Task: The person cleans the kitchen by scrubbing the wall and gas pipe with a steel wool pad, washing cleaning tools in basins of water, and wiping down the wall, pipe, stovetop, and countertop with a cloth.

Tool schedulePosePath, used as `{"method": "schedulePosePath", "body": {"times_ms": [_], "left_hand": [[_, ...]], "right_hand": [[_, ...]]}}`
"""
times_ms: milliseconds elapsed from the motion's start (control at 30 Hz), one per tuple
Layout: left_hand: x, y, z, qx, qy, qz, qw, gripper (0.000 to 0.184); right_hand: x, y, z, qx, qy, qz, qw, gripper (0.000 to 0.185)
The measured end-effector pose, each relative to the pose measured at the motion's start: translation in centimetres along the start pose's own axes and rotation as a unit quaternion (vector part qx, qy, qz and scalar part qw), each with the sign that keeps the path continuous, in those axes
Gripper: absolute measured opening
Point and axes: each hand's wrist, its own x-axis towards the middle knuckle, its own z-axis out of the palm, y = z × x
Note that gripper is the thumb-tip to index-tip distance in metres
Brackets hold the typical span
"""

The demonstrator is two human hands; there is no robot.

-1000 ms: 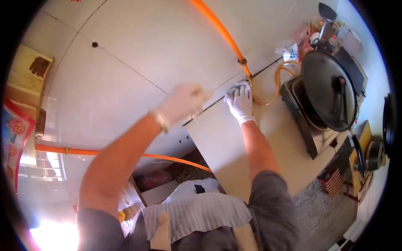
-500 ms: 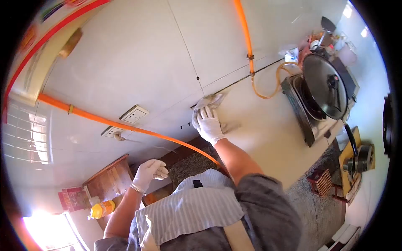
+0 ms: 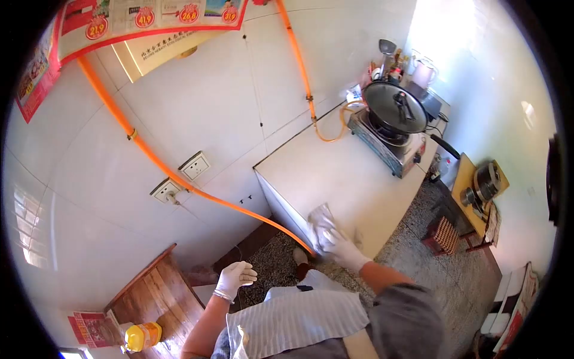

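Observation:
My right hand (image 3: 347,249), in a white glove, grips a crumpled greyish-white cloth (image 3: 323,219) against the near left edge of the pale countertop (image 3: 311,161). The cloth sticks out beyond the fingertips and part of it is under the palm. My left hand (image 3: 235,277), gloved too and with a bracelet at the wrist, hangs in the air over the dark speckled floor. It holds nothing, and its fingers are loosely extended. Between the left hand and the counter, an orange hose (image 3: 254,213) slants down.
A gas stove (image 3: 382,143) bears a lidded wok (image 3: 382,105), whose handle juts out at right. Bottles and utensils crowd the back corner. Wall sockets (image 3: 195,166) sit behind the hose. A wooden cabinet (image 3: 158,290) with a yellow jug (image 3: 143,337) is at lower left.
My right hand has slid the cloth from the counter's back corner at the wall to the near left edge. My left hand stays raised and free. The view has shifted, showing more wall posters.

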Motion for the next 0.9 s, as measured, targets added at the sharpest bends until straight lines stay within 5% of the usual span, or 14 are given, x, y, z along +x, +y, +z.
{"method": "schedulePosePath", "body": {"times_ms": [267,333,367,433,500,567,700,767,833,900], "left_hand": [[-1.2,-3.7,1.2,-0.029,0.015,-0.007,0.999,0.031],[-1.9,-5.0,1.5,-0.069,0.042,-0.021,0.997,0.031],[-1.9,-5.5,1.8,-0.068,0.047,-0.018,0.996,0.031],[-1.9,-6.1,2.6,-0.073,0.055,-0.068,0.993,0.03],[-1.1,-6.3,4.3,-0.053,0.064,-0.066,0.994,0.029],[-0.5,-6.2,6.7,-0.035,0.08,-0.055,0.995,0.029],[-0.3,-5.8,10.8,0.01,0.107,-0.073,0.992,0.029],[-1.3,-5.3,11.5,0.032,0.113,-0.083,0.99,0.03],[-2.4,-6.4,10.1,0.025,0.137,-0.131,0.982,0.031],[-3.4,-7.1,8.3,-0.002,0.157,-0.162,0.974,0.032]], "right_hand": [[-5.0,1.3,0.8,0.31,0.048,0.11,0.943,0.034],[-3.8,2.1,1.8,0.609,0.096,0.257,0.744,0.035],[-3.7,3.1,1.8,0.613,0.095,0.253,0.742,0.035],[-1.2,1.8,-4.8,0.646,0.139,0.387,0.643,0.033],[0.7,2.5,-8.0,0.695,0.172,0.375,0.589,0.033],[1.7,4.3,-8.8,0.787,0.232,0.362,0.443,0.03],[4.5,10.3,-10.5,0.825,0.17,0.203,0.499,0.026],[6.9,13.3,-7.5,0.836,0.167,0.222,0.474,0.024],[10.0,15.3,-5.0,0.784,0.263,0.235,0.51,0.023],[12.7,14.7,-7.9,0.777,0.279,0.272,0.494,0.022]]}}
